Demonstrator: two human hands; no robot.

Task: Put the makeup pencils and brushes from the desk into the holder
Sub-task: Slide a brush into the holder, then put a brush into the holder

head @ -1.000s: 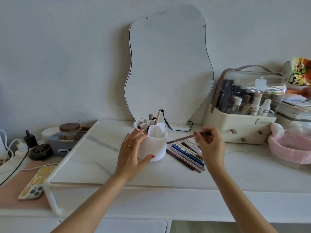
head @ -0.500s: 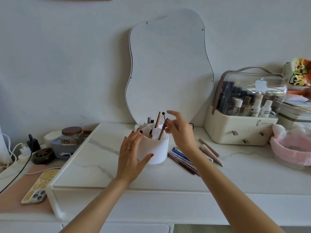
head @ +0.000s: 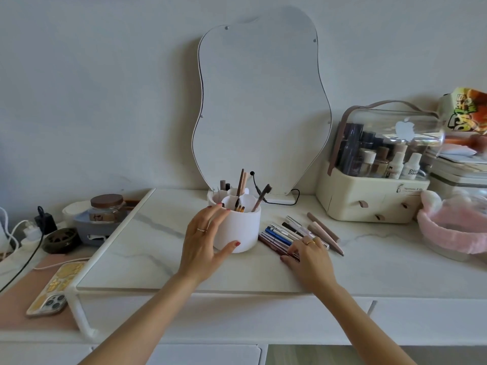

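The makeup pencils (head: 283,237) lie side by side on the worktop (head: 147,241), right of the white holder (head: 238,227). Light, stiff and apt to roll, we judge; pinch mid-shaft. Our right hand (head: 307,255) rests spread on them, gripping nothing; our left hand (head: 204,239) cups the holder loosely.

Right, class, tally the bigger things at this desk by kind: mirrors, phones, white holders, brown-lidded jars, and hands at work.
Mirror: 1
Phone: 1
White holder: 1
Brown-lidded jar: 1
Hands: 2 (left hand, right hand)
Total: 6
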